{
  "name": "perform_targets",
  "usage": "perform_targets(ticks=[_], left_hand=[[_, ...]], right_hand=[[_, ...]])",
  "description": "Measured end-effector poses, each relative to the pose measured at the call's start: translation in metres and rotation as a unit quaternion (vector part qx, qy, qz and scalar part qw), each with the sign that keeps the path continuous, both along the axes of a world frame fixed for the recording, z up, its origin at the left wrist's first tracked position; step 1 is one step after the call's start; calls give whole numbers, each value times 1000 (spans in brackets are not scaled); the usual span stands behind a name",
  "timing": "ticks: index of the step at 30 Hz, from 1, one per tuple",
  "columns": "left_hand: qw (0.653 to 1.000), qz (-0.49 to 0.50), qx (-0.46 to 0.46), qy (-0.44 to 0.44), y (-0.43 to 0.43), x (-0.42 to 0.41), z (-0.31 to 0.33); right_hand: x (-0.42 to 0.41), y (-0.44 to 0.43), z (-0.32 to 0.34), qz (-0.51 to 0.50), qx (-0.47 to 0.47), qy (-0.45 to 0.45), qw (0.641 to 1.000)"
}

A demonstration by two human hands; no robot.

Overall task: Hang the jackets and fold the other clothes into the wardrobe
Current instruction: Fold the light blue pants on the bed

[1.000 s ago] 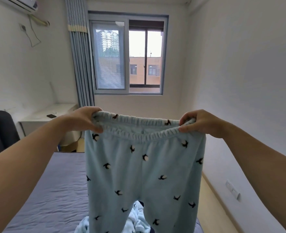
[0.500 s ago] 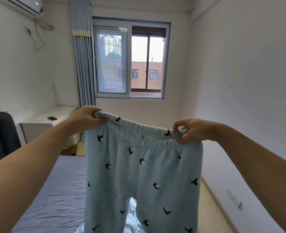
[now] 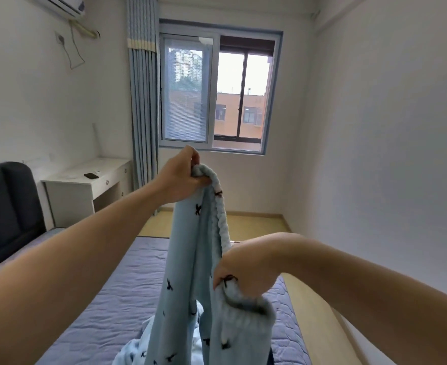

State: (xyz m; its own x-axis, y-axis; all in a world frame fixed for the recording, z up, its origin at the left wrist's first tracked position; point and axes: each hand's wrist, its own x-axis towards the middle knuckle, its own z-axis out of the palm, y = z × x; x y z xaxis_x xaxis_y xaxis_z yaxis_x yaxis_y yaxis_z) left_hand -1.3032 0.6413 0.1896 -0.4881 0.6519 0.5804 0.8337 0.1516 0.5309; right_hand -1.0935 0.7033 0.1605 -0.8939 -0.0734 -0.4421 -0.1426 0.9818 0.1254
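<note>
- over the bed [image 3: 106,306], mid-frame: pajama pants [image 3: 182,272] held up in the air by both hands, legs hanging down toward the mattress.
- long axis approx vertical, waist end up, leg ends down and out of frame at the bottom edge.
- waistband [image 3: 221,219] runs diagonal: high end at left hand [image 3: 181,177], low end at right hand [image 3: 246,275]. band now edge-on to the cam, not flat-on.
- left hand: fingers closed, gripping the top end of the waistband, arm stretched fwd and up.
- right hand: fingers closed in a fist on the other end of the waistband, lower and nearer the cam; bunched elastic sticks out under the fist.
- look: light blue fleecy fabric, small dark bird-like prints w/ white spots, gathered elastic waist. fabric doubled lengthwise, two leg panels side by side w/ a gap between them low down.
- more light blue printed cloth [image 3: 135,354] lies on the bed below the legs; can't tell if same garment.
- vs 0.5 s ago: waistband was spread wide and roughly level between the hands, front panel facing the cam. now left hand has gone up, right hand has dropped and come in, pants collapsed to a narrow strip.
- bg: window [image 3: 217,90], curtain [image 3: 142,106], white desk [image 3: 85,180] at left.
</note>
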Motion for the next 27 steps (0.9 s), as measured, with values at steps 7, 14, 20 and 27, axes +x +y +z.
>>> perform_targets(ticks=[7, 14, 20, 27], left_hand=[[1000, 5, 8, -5, -7, -11, -8], [997, 0, 33, -67, -25, -33, -19], [929, -187, -51, -315, -37, -14, -11], [830, -391, -158, -364, -28, 25, -5]], right_hand=[[-1, 9, -3, -91, -78, 53, 991], [-5, 82, -20, -197, 11, 212, 957], [2, 118, -37, -311, -114, 306, 892], [-5, 110, -46, -351, 41, 320, 879]])
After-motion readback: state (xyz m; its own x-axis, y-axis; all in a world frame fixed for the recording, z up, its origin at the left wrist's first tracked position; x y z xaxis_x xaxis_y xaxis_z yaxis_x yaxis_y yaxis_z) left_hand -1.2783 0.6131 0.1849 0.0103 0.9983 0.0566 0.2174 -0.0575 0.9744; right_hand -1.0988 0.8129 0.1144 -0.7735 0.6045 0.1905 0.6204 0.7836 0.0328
